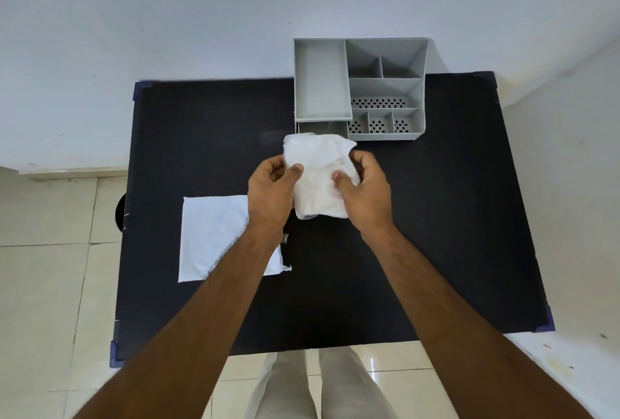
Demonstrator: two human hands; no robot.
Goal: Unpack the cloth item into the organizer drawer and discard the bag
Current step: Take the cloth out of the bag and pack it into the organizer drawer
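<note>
Above table ctr, both hands grip cloth.

no readable text, labels or signs

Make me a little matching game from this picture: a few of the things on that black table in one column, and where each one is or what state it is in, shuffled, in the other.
Things:
1. folded white cloth item
2. flat white woven bag
3. grey plastic organizer
4. organizer's small grey drawer

Places or states:
A. standing at the far edge of the black table
B. pulled out, partly hidden behind the cloth
C. gripped between the left hand and right hand
D. lying flat under the left forearm

Pairs: 1-C, 2-D, 3-A, 4-B
</note>
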